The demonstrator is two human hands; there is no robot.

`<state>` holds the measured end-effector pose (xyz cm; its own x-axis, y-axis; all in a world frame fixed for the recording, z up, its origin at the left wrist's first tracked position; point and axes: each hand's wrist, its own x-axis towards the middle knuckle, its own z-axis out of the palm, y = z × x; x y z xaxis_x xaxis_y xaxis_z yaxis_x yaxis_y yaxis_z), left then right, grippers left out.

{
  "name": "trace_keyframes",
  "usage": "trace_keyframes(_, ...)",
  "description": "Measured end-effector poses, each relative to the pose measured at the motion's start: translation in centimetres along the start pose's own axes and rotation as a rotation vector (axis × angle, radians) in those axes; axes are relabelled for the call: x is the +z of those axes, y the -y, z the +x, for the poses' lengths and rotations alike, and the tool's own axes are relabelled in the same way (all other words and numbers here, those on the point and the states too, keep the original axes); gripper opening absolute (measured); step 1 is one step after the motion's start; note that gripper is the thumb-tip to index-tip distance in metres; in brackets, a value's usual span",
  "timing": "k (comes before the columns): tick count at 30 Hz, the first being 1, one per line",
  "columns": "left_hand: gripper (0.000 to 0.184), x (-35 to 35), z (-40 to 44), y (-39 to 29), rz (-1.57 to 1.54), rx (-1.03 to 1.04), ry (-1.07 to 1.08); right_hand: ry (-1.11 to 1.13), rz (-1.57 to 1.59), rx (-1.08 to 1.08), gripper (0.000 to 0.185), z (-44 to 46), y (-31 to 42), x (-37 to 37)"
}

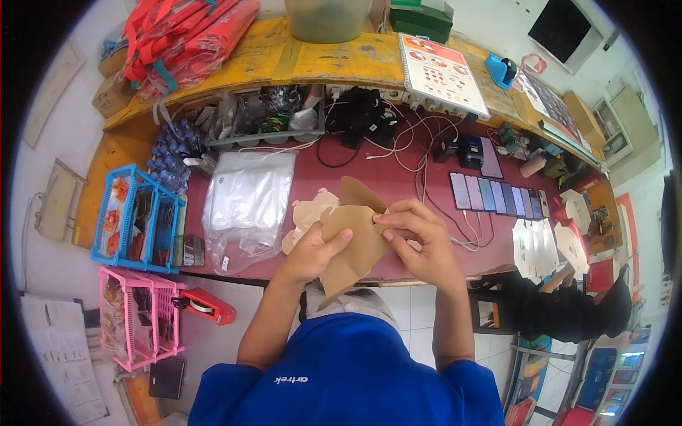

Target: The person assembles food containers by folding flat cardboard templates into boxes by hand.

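Note:
Brown cardboard, a partly folded carton [355, 227], is up in front of my body at the table's front edge. My left hand [316, 254] grips its left side, thumb lying across the face. At the upper right corner, my right hand [418, 238] pinches a flap between thumb and fingers. The carton's upper flap stands up and a lower panel hangs down toward my lap. Behind my left hand, a lighter cut cardboard piece [307, 215] lies on the red tabletop [341, 167], partly hidden by the carton.
Clear plastic bags [249, 192] lie to the left, beside a blue basket [135, 220]. Several phones [490, 195] line up at right, with cables [419, 142] behind. White cartons [536, 248] and a person in black [568, 305] are farther right. A red tape dispenser [209, 305] sits lower left.

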<state>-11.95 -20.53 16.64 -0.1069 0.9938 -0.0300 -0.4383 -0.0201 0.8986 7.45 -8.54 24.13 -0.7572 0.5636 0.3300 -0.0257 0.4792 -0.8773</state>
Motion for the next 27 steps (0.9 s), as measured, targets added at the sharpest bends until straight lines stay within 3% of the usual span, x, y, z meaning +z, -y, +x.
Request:
trace_keyframes(12, 0.037, 1.5, 0.4, -0.4, 0.173, 0.011, -0.042, -0.018, -0.180, 0.050, 0.018, 0.4, -0.4, -0.3)
trace_keyframes(14, 0.037, 1.6, 0.7, -0.2, 0.180, 0.021, -0.044, -0.099, -0.014, 0.263, 0.021, 0.9, -0.1, -0.5)
trace_keyframes(15, 0.037, 1.4, 0.9, -0.1, 0.185, 0.016, -0.043, -0.107, -0.014, 0.266, 0.021, 1.0, -0.5, -0.8)
trace_keyframes(17, 0.037, 1.8, 1.2, -0.3, 0.191, 0.012, -0.037, 0.005, 0.033, 0.403, 0.025, 1.1, -2.0, -1.2)
trace_keyframes(20, 0.036, 2.5, 1.7, -1.2, 0.130, 0.070, -0.126, -0.127, 0.313, 0.226, 0.021, 0.6, -3.9, -0.5)
trace_keyframes(23, 0.036, 2.4, 2.5, -1.3, 0.092, 0.043, -0.097, -0.245, 0.407, 0.381, 0.019, -0.1, -5.6, -0.3)
trace_keyframes(27, 0.036, 3.6, 3.4, -0.9, 0.193, 0.027, -0.129, -0.297, 0.393, 0.297, 0.015, -0.7, -6.8, -0.3)
